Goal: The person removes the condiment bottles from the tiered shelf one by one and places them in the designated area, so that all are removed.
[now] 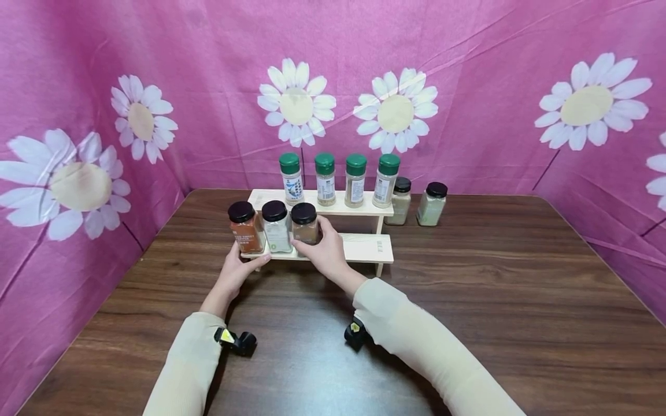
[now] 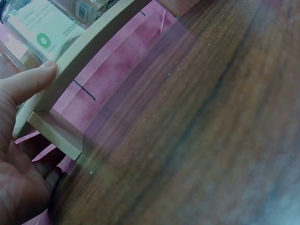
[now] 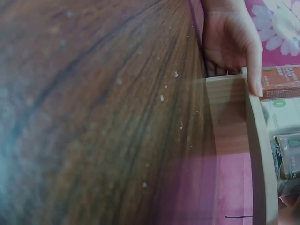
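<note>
A two-step wooden spice rack (image 1: pixel 364 247) is standing on the dark wood-grain bench (image 1: pixel 468 323), with a pink daisy-print cloth (image 1: pixel 468 86) hanging behind and to both sides. The left hand (image 1: pixel 235 274) is holding the left end of the lower step, its thumb lying along the front edge and its other fingers curling beneath the board; the left wrist view is showing that thumb (image 2: pixel 33 82) pressing the step's front edge just beneath a white-labelled jar. The right hand (image 1: pixel 326 249) is wrapping its grip round the brown spice jar (image 1: pixel 304 224), the rightmost of three black-capped jars on the lower step, with thumb in front and fingers passing behind. Just beside it to the left are standing the pale jar (image 1: pixel 276 226) and, at the step's left end, the orange jar (image 1: pixel 244 227), the three nearly touching. On the upper step four green-capped bottles (image 1: pixel 340 179) are standing upright in a row. Two further black-capped jars (image 1: pixel 416 202) are resting on the bench just right of the rack, behind its lower step. The right half of the lower step is lying bare. Both forearms are wearing cream sleeves (image 1: pixel 416 341), and a small black camera is sitting under each wrist. The right wrist view is showing the rack's left end panel from below, with the left hand's thumb over the step's edge.
</note>
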`<act>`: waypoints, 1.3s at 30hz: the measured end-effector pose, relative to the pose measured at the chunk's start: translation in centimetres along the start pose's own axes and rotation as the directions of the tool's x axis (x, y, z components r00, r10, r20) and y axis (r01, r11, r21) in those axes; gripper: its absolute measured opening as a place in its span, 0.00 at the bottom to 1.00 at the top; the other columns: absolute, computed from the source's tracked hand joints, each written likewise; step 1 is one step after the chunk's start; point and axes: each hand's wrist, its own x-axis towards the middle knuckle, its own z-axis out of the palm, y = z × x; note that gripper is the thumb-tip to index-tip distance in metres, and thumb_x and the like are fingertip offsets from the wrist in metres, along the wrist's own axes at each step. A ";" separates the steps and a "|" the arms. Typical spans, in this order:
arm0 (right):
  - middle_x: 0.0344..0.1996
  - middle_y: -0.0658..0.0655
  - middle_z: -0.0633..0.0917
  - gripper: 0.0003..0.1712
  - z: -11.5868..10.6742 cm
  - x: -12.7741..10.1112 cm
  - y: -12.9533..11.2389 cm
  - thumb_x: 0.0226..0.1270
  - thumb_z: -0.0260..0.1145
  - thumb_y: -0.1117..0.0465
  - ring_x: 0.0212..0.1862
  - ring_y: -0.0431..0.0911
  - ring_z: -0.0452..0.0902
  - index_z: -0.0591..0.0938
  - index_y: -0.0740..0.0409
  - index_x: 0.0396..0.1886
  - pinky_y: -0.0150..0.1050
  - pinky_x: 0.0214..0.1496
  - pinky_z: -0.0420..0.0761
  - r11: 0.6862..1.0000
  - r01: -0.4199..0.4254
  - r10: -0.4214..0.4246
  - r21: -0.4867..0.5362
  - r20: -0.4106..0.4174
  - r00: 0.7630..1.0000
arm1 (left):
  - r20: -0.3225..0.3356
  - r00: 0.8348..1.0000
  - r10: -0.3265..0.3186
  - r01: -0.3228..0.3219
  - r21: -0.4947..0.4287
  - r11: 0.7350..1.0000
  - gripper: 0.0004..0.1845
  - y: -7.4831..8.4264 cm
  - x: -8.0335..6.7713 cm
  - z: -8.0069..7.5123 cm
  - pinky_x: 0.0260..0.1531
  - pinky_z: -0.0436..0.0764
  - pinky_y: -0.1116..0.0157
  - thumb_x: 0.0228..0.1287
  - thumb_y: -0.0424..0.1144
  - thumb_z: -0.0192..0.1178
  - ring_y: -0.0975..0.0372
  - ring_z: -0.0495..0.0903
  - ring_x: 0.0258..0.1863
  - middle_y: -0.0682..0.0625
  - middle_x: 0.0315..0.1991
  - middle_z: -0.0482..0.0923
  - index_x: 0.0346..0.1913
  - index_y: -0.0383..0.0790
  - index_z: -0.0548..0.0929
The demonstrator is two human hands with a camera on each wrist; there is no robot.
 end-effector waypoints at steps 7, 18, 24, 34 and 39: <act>0.38 0.56 0.78 0.30 -0.9 -0.5 -0.6 0.40 0.72 0.64 0.39 0.44 0.73 0.71 0.62 0.46 0.34 0.41 0.72 0.997 0.029 -0.030 0.077 0.017 0.999 | -0.006 1.000 -0.009 0.009 -0.004 1.000 0.39 0.0 0.1 0.0 0.49 0.59 0.61 0.48 0.34 0.63 0.57 0.58 0.54 0.43 0.59 0.57 0.62 0.39 0.54; 0.37 0.59 0.79 0.30 -3.4 -1.3 -0.5 0.40 0.72 0.66 0.38 0.47 0.74 0.72 0.63 0.47 0.40 0.41 0.72 0.990 -0.010 0.006 0.141 0.026 1.000 | -0.006 1.000 -0.010 0.010 0.000 1.000 0.39 -0.1 0.1 0.1 0.50 0.58 0.60 0.48 0.35 0.64 0.56 0.57 0.54 0.42 0.59 0.57 0.62 0.39 0.54; 0.37 0.56 0.79 0.30 -5.4 -1.8 -0.5 0.40 0.72 0.66 0.38 0.44 0.73 0.71 0.62 0.47 0.39 0.40 0.73 0.993 -0.036 0.034 0.109 0.025 0.999 | -0.013 1.000 -0.018 0.018 0.007 1.000 0.38 -0.2 0.1 0.1 0.44 0.62 0.62 0.48 0.35 0.64 0.57 0.59 0.51 0.43 0.58 0.58 0.61 0.39 0.55; 0.38 0.60 0.79 0.28 -8.9 -2.3 -1.2 0.42 0.70 0.68 0.40 0.45 0.72 0.71 0.63 0.47 0.42 0.42 0.71 0.992 -0.065 0.064 0.112 0.014 0.998 | -0.013 1.000 -0.016 0.016 0.010 1.000 0.38 -0.1 0.0 0.0 0.40 0.64 0.65 0.48 0.35 0.64 0.57 0.60 0.50 0.43 0.57 0.59 0.61 0.40 0.56; 0.36 0.61 0.79 0.27 -10.5 -2.6 -1.0 0.43 0.70 0.69 0.37 0.43 0.72 0.70 0.64 0.46 0.41 0.40 0.72 0.994 -0.062 0.063 0.089 -0.002 0.998 | -0.010 1.000 -0.011 0.011 0.009 1.000 0.38 -0.1 0.0 0.0 0.43 0.63 0.64 0.48 0.35 0.64 0.57 0.59 0.51 0.43 0.58 0.58 0.61 0.40 0.55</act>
